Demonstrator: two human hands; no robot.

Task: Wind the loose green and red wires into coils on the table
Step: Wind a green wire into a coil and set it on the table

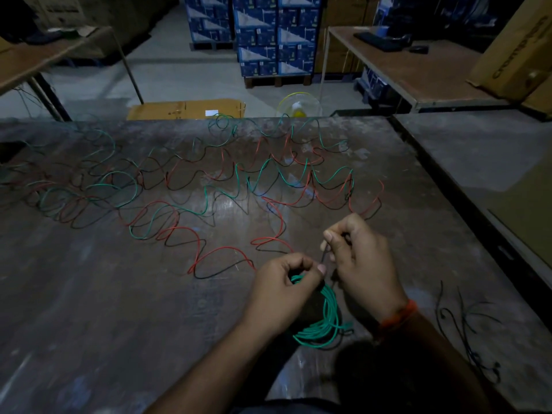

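Snugly within left hand (pixel 283 283) (curled): green coil (pixel 324 319)

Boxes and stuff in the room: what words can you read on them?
Brown carton: big letters up its side, maybe "CROMPTON", too dim to be sure.
Blue boxes: print too small and blurred.
Floor carton: white label, unreadable.
Nothing else has words.

loose wires (pixel 239 186) sprawl ahead (tangled), bare table (pixel 89 309) left

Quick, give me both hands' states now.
Left hand: grips the green coil.
Right hand: pinches a thin wire end.
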